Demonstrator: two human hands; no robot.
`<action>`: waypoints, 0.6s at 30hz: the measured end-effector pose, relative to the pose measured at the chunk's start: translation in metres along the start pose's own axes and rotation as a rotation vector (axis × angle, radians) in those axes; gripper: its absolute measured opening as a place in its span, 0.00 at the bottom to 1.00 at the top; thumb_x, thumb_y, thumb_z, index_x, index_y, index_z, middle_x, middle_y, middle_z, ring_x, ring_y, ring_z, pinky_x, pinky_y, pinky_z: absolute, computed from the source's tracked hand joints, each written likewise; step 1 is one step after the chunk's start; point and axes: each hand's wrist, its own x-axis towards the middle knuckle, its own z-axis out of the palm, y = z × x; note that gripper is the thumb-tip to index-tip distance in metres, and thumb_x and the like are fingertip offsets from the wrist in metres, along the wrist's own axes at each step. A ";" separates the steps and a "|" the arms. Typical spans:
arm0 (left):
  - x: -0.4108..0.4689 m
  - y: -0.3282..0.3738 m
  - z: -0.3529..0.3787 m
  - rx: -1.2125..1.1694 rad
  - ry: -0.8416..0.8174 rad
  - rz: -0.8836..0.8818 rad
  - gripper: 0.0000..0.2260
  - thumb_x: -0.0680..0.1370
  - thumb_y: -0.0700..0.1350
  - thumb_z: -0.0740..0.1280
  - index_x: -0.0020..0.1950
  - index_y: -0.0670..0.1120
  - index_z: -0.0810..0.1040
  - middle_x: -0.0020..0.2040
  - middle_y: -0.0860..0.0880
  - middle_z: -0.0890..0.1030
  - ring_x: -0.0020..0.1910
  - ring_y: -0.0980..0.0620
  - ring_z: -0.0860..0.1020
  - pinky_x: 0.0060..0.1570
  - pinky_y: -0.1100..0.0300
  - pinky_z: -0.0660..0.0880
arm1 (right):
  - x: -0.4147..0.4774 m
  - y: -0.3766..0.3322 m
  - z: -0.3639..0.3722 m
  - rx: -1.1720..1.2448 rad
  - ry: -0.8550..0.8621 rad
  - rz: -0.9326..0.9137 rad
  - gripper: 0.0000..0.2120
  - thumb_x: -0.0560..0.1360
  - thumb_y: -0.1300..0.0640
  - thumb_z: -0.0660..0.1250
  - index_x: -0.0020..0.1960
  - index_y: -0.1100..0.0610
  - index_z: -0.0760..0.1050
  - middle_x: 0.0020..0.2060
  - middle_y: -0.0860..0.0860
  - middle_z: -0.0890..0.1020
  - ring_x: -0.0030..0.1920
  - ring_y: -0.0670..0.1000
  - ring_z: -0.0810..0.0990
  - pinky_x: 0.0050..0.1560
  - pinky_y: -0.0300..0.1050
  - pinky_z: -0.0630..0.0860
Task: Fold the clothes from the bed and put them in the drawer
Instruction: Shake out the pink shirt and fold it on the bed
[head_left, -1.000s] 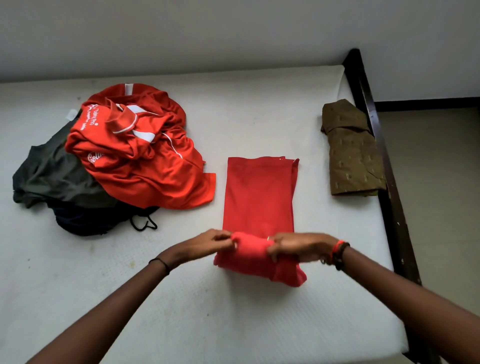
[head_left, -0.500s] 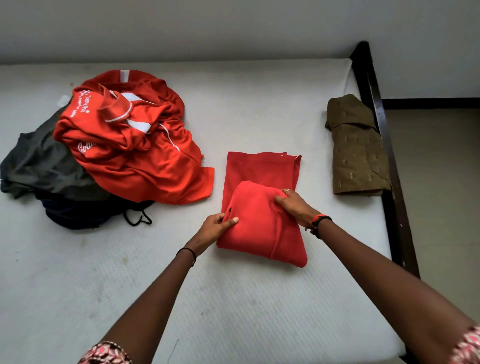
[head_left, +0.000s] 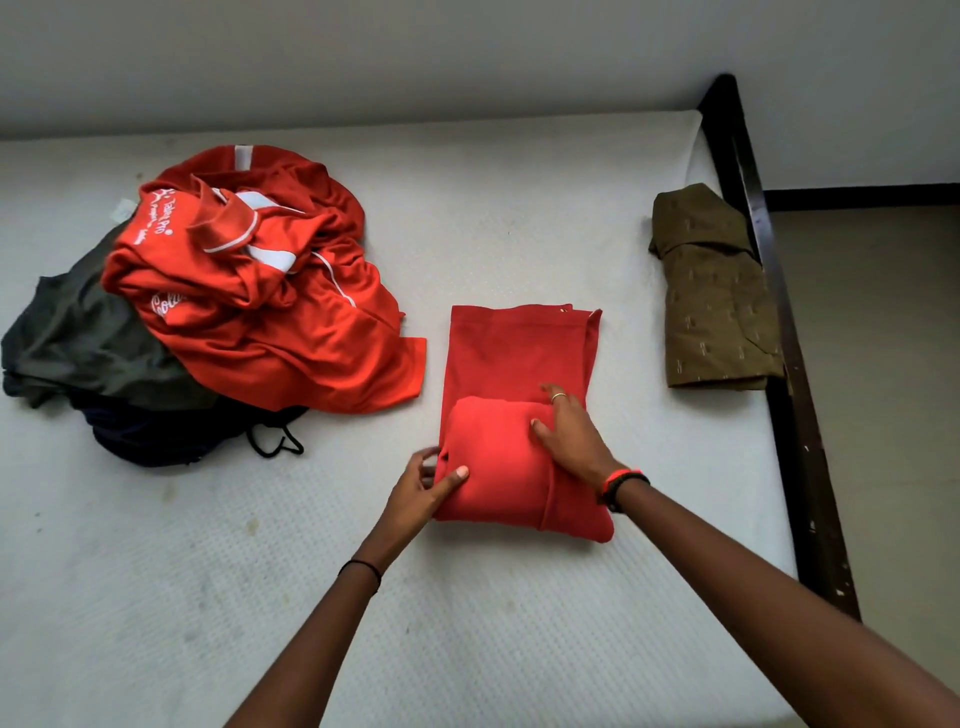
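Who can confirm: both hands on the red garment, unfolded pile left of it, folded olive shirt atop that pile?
Not quite. In the head view the folded olive shirt lies alone at the right edge of the bed, not on the pile. Rest holds: left hand and right hand on the red garment.

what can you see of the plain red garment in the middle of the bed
The plain red garment is soft, matte cloth folded into a narrow rectangle, its near end doubled back over itself in a thicker, rounded fold. It lies on the white mattress, apart from the crumpled pile and the folded olive garment. The left hand pinches the fold's left edge; the right hand rests flat on top.
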 end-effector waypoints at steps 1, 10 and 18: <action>-0.001 0.000 0.001 0.056 0.121 0.087 0.28 0.73 0.52 0.71 0.70 0.49 0.66 0.62 0.49 0.74 0.57 0.55 0.75 0.54 0.63 0.72 | -0.009 -0.002 0.004 -0.080 0.118 -0.060 0.27 0.77 0.54 0.62 0.73 0.58 0.60 0.64 0.59 0.70 0.65 0.57 0.69 0.66 0.47 0.65; -0.005 -0.036 0.011 1.339 0.050 0.945 0.41 0.70 0.51 0.69 0.78 0.51 0.52 0.78 0.45 0.53 0.77 0.49 0.53 0.71 0.43 0.54 | -0.084 0.054 0.030 -0.718 0.025 -0.610 0.47 0.69 0.36 0.65 0.76 0.64 0.54 0.75 0.59 0.56 0.76 0.55 0.51 0.70 0.63 0.56; 0.008 -0.020 0.023 1.213 0.044 0.825 0.37 0.67 0.31 0.48 0.77 0.50 0.55 0.75 0.44 0.61 0.73 0.46 0.62 0.69 0.51 0.66 | -0.069 0.057 0.036 -0.766 0.009 -0.439 0.49 0.63 0.61 0.72 0.76 0.63 0.48 0.74 0.61 0.59 0.75 0.58 0.57 0.69 0.64 0.62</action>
